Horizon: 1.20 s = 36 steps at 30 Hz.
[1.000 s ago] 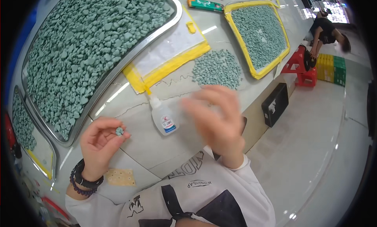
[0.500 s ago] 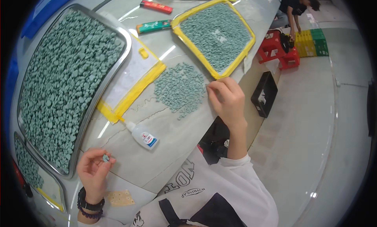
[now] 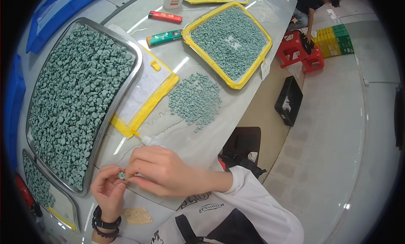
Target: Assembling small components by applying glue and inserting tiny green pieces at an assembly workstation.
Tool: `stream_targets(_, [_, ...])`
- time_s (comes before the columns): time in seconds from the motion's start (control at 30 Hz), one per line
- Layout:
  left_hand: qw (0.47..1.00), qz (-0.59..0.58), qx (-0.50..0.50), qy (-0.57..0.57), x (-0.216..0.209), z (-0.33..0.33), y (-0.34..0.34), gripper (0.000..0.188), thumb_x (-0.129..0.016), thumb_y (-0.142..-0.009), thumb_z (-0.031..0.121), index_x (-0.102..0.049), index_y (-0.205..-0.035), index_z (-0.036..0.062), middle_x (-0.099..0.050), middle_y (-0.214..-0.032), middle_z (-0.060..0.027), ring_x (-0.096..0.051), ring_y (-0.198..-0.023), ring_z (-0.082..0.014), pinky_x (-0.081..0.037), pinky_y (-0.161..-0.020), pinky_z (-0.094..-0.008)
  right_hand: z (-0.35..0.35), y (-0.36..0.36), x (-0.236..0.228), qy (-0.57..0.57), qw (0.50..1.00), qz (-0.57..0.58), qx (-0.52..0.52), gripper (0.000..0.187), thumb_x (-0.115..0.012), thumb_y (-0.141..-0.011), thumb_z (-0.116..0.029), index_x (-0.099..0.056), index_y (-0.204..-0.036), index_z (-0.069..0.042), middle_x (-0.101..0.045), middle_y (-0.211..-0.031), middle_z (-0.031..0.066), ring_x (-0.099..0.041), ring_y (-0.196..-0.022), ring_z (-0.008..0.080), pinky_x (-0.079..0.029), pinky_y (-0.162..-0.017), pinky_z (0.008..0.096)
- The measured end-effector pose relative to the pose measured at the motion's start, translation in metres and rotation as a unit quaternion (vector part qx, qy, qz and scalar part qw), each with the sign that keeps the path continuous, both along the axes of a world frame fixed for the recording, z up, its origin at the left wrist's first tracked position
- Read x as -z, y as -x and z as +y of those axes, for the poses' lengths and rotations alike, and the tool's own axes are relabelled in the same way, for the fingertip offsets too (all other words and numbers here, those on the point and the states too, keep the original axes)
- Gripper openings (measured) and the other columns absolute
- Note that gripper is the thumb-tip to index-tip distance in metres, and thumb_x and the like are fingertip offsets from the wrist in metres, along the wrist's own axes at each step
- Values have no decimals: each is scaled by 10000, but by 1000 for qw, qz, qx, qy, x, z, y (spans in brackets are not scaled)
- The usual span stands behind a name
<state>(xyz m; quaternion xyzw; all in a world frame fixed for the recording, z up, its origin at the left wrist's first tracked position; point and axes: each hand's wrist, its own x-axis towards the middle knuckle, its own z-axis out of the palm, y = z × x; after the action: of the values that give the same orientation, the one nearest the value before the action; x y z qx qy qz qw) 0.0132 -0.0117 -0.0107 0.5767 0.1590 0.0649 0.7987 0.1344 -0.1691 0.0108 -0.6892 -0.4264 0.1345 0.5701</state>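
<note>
A small blue-green stone piece is pinched between the thumb and fingers of my left hand. My right hand meets it there, thumb and fingers pressed together beside the stone; whatever they hold is too small to make out. Behind my right hand, a white squeeze bottle with a yellow tip is mostly hidden. Farther off, a loose pile of small green stones lies on the table. A large metal tray heaped with bigger green stones stands left of my hands.
A yellow-edged tray of small stones lies at the far right, near green and red boxes. A yellow-taped white board sits beside the large tray. Perforated tan strip lies near my left wrist. Another person bends by red stools.
My right hand has moved from beside the loose stone pile to the stone in my left hand, now covering most of the bottle. The view has shifted slightly.
</note>
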Motion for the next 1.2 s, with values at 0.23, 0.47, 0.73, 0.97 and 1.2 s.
stream_targets(0.23, [1000, 8, 4, -22, 8, 7, 14, 262, -562, -767, -71, -566, -1027, -45, -529, -1035, -118, -549, -896, -149, -462, -749, -237, 12, 11, 7, 3, 1000, 21, -6, 118, -630, -739, -37, -552, -827, -39, -513, -778, 76, -534, -694, 256, -419, -603, 338])
stream_targets(0.47, [999, 25, 8, -47, 10, 7, 15, 216, -618, -772, -32, -593, -986, -40, -551, -1015, -115, -548, -890, -147, -455, -753, -242, 14, 13, 5, 15, 1000, 22, -7, 109, -626, -746, -44, -549, -823, -37, -510, -774, 79, -532, -694, 255, -416, -602, 334])
stream_targets(0.73, [998, 22, 2, -58, 9, 7, 14, 205, -651, -759, -23, -604, -958, -32, -573, -985, -118, -560, -875, -157, -455, -755, -246, 13, 15, 6, 23, 1000, 13, 2, 112, -632, -738, -47, -549, -813, -41, -499, -755, 74, -529, -683, 253, -414, -597, 335])
stream_targets(0.97, [999, 20, 2, -46, 7, 9, 13, 191, -661, -738, -37, -606, -921, -24, -588, -964, -127, -573, -866, -175, -457, -761, -260, 11, 19, 5, 27, 999, -27, 39, 126, -659, -704, -48, -573, -797, -43, -508, -747, 66, -533, -672, 242, -417, -583, 331])
stream_targets(1.2, [1000, 23, 4, 6, 7, 10, 11, 200, -627, -705, -93, -606, -891, -21, -596, -947, -133, -582, -873, -193, -461, -788, -288, 13, 21, 5, 8, 997, -43, 64, 131, -677, -678, -41, -585, -772, -45, -520, -726, 54, -537, -638, 224, -420, -552, 318])
